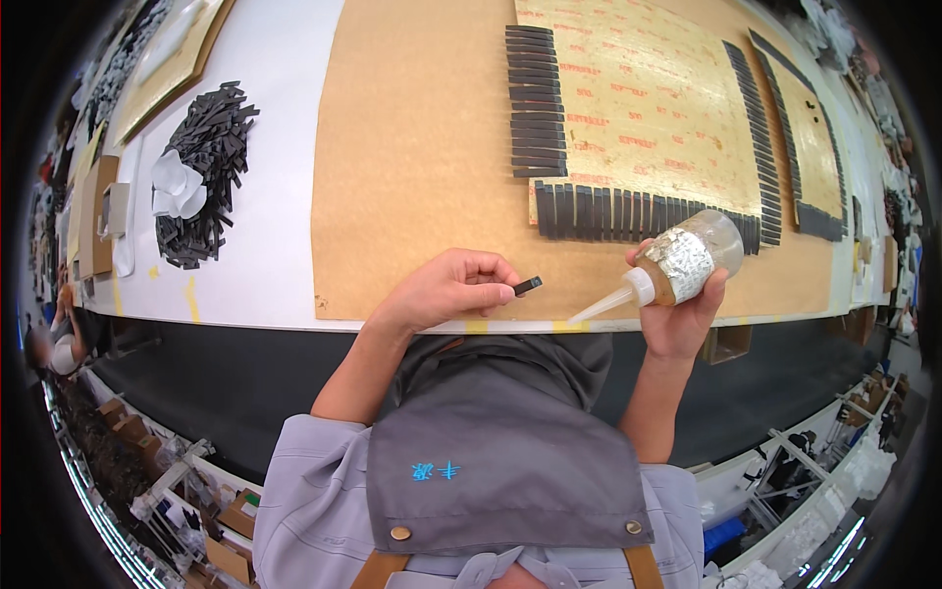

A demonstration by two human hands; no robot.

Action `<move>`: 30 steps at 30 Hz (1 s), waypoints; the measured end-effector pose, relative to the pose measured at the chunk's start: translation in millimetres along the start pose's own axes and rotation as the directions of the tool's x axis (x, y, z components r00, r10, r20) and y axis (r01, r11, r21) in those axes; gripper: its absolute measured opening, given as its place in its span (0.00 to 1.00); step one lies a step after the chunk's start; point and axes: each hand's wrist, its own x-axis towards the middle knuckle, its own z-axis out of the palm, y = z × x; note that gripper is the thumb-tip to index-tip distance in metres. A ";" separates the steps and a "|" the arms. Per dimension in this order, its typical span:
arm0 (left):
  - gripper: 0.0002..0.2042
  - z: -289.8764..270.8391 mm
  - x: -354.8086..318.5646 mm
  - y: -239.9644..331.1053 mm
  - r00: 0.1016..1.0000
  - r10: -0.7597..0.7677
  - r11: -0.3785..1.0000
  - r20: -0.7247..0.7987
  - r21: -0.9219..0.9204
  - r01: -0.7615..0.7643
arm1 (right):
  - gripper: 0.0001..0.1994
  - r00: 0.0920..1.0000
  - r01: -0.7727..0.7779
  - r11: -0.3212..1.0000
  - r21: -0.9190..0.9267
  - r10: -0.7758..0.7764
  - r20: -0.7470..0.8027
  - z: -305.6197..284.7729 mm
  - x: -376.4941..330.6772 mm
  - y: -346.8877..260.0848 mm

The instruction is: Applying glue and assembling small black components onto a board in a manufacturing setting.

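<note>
A workshop, judging by the worktable (280,187), heaped black strips (221,133) and apron (510,442).

Shows a white table (280,265) across the upper part, with yellow strips (192,299) near its front edge. Gives way below to a plain dark surface (235,393), hard to tell whether floor. Includes pale racks (800,455) at both lower sides, with cardboard boxes (228,560) at left. Lit by long white tubes (836,552).

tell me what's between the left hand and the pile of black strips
In the head view, the left part of the brown sheet comes first, by the left hand, then white tabletop runs to the pile of black strips.
</note>
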 end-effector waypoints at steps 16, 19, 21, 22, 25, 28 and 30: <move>0.02 -2.5 0.9 -19.2 0.890 0.452 0.855 -0.057 -0.256 -0.451 | 0.31 0.997 0.071 0.973 -0.219 -0.075 -0.012 8.7 -3.8 9.1; 0.03 -0.8 4.0 -21.4 0.862 0.507 0.819 -0.011 -0.304 -0.486 | 0.31 0.994 0.086 0.969 -0.232 -0.100 -0.048 9.5 -3.8 11.3; 0.04 -0.5 5.4 -22.8 0.842 0.539 0.803 0.010 -0.308 -0.510 | 0.32 0.992 0.092 0.968 -0.236 -0.108 -0.059 9.9 -3.4 13.1; 0.05 -0.9 5.9 -23.6 0.839 0.543 0.808 0.028 -0.288 -0.514 | 0.32 0.992 0.089 0.967 -0.240 -0.107 -0.063 9.0 -3.4 14.9; 0.05 0.2 6.8 -25.0 0.832 0.553 0.810 0.046 -0.264 -0.524 | 0.32 0.994 0.077 0.965 -0.250 -0.095 -0.060 9.3 -3.6 17.4; 0.05 0.9 6.2 -24.3 0.832 0.552 0.814 0.048 -0.250 -0.525 | 0.32 0.995 0.066 0.964 -0.258 -0.082 -0.049 7.4 -3.5 19.1; 0.05 1.1 6.4 -24.0 0.836 0.546 0.819 0.052 -0.243 -0.520 | 0.32 0.996 0.066 0.963 -0.263 -0.081 -0.044 5.0 -3.8 20.8</move>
